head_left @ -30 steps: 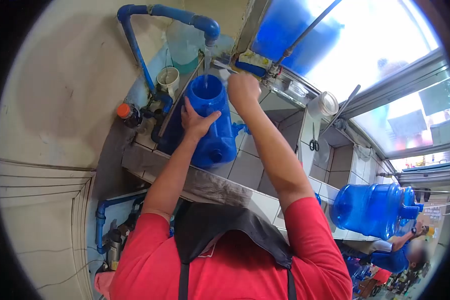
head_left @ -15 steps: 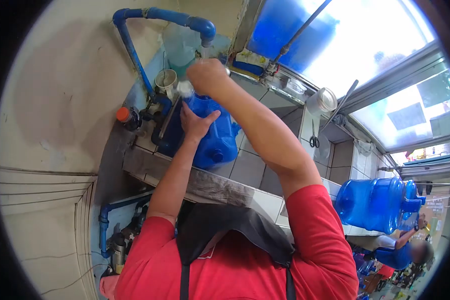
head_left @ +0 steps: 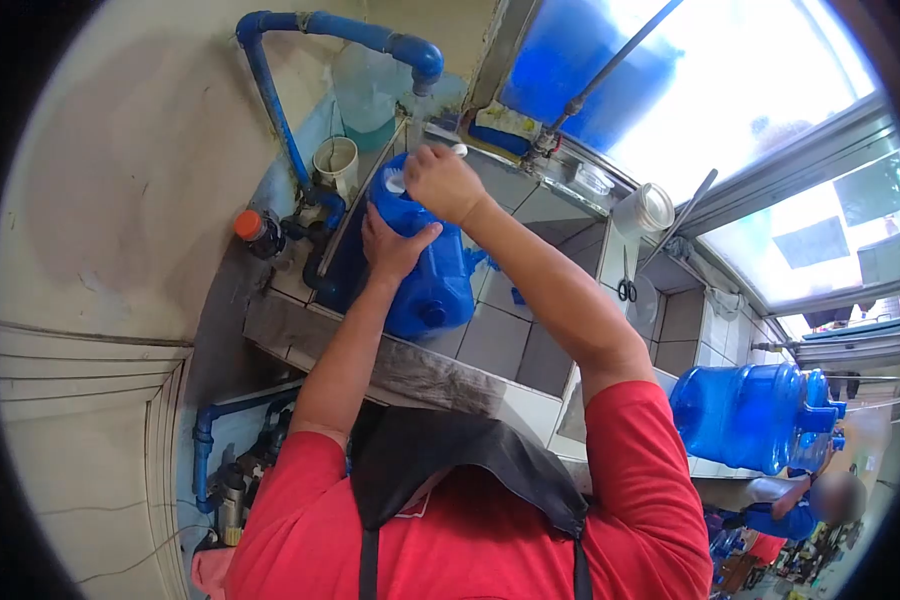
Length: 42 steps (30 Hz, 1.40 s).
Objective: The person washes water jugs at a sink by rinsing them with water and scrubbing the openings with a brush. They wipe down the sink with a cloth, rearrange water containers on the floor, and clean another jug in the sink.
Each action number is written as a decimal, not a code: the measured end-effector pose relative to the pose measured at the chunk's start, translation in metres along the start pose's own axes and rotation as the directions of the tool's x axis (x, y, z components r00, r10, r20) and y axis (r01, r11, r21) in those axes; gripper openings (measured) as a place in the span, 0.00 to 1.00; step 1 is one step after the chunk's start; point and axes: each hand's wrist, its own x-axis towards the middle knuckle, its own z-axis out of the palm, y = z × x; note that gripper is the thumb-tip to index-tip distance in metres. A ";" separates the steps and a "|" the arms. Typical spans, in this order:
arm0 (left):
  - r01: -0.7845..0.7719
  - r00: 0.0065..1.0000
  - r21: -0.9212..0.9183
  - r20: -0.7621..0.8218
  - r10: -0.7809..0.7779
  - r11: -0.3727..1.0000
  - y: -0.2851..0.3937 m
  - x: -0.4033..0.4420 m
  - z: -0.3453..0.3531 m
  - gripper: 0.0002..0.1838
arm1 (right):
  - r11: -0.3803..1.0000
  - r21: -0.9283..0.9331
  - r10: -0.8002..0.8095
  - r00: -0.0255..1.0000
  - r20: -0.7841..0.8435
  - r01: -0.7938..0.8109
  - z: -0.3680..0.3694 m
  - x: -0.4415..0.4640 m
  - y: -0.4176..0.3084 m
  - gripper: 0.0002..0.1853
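**Under the blue pipe, a brush at the mouth of a blue container**

On the tiled worktop (head_left: 495,335), the blue container (head_left: 425,280) stands below the outlet of the blue pipe (head_left: 355,32), from which a thin stream of water (head_left: 419,112) falls. The left grip (head_left: 395,248) is spread against the container's side, thumb apart from the fingers. The right grip (head_left: 444,184) is closed around a white brush (head_left: 395,181), its bristles at the container's mouth; the hand hides part of the handle. Just beside the container sits a pale mug (head_left: 337,160), with an orange-capped bottle (head_left: 258,230) near the pipework. Well to the right lies a large blue bottle (head_left: 735,415).
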 end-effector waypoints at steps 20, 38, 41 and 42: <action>0.011 1.000 -0.045 0.018 -0.010 0.999 0.005 0.001 -0.003 0.75 | 0.658 0.221 0.618 0.684 0.388 -0.720 -0.076 -0.023 0.044 0.07; -0.227 0.825 -0.054 0.520 0.222 0.972 0.032 0.065 -0.042 0.46 | 0.084 0.459 0.982 0.152 0.113 -0.885 -0.032 -0.264 -0.045 0.06; -0.524 0.827 0.621 0.208 0.522 0.582 0.067 0.056 -0.042 0.37 | -0.059 0.329 0.998 -0.047 0.044 -0.943 -0.013 -0.321 -0.041 0.05; -0.539 0.818 0.615 0.219 0.532 0.575 0.081 0.054 -0.040 0.37 | -0.093 0.306 0.996 -0.087 0.033 -0.948 -0.002 -0.339 -0.040 0.06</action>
